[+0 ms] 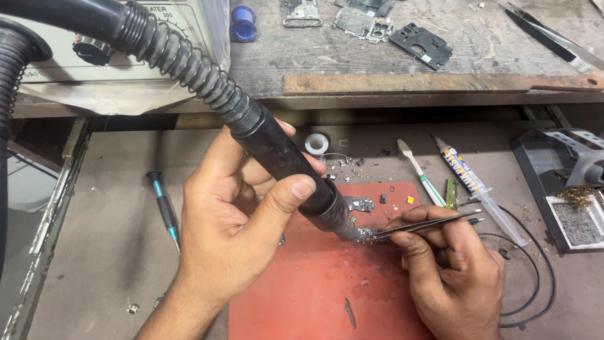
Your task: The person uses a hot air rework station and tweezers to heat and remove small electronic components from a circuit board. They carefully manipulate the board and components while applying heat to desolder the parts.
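We see open red mat at six o'clock, between our left hand and right hand — bare but for a dark scrap. At nine o'clock the grey bench lies free past the teal screwdriver. At three o'clock a black cable and the tool stand block passage. At twelve, the solder reel, toothbrush and glue tube crowd the way (loose chips too), and the hot-air wand slants across.
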